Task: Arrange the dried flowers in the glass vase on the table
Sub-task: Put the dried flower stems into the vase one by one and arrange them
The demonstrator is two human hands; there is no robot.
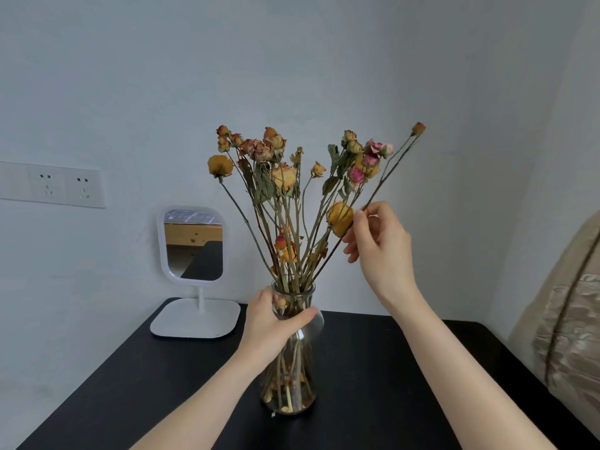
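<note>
A clear glass vase (pixel 292 378) stands upright on the black table (pixel 373 368), in the middle of the view. Several dried flowers (pixel 276 177) with yellow, orange and pink heads fan out above its mouth. My left hand (pixel 269 323) grips the vase's neck, thumb across the front. My right hand (pixel 378 241) is raised to the right of the bunch and pinches a thin stem (pixel 389 170) that slants up to a small red-orange bud (pixel 418 128). A yellow flower head (pixel 339 217) hangs just left of my right fingers.
A white table mirror (pixel 194 245) on a square base (pixel 194 318) stands at the table's back left. Wall sockets (pixel 65 185) sit on the left wall. A beige cushion or bedding (pixel 571 319) rises past the table's right edge.
</note>
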